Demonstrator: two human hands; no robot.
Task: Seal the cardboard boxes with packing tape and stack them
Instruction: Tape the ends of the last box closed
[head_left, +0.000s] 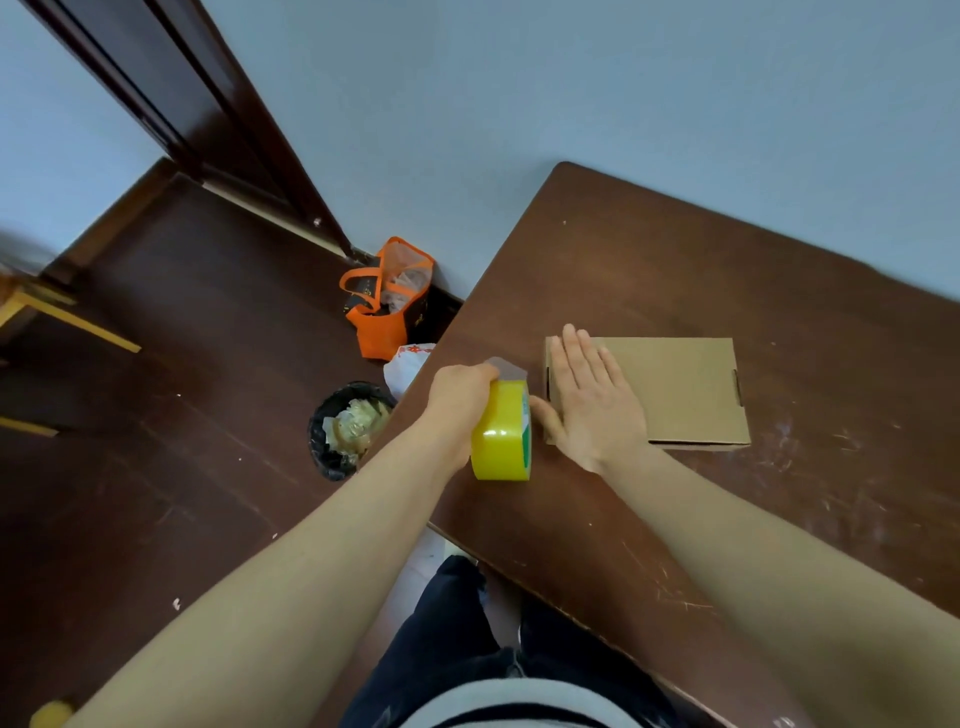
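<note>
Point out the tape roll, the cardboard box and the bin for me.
tape roll (498, 441), head view, yellow outer band.
cardboard box (685, 389), head view, bare right half of top panel.
bin (318, 441), head view, black liner at left rim.

Table carries 1 box.

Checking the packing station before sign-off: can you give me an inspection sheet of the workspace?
Surface: brown table, scratched.
Job's things: one flat cardboard box on the table; yellow tape roll held on edge beside it.
Clutter: full bin, orange bag and white bag on the floor beside the table.
Hands: left hand grips the tape roll; right hand lies flat on the box.
Cables: nothing seen.
Surroundings: blue wall, dark door.
</note>
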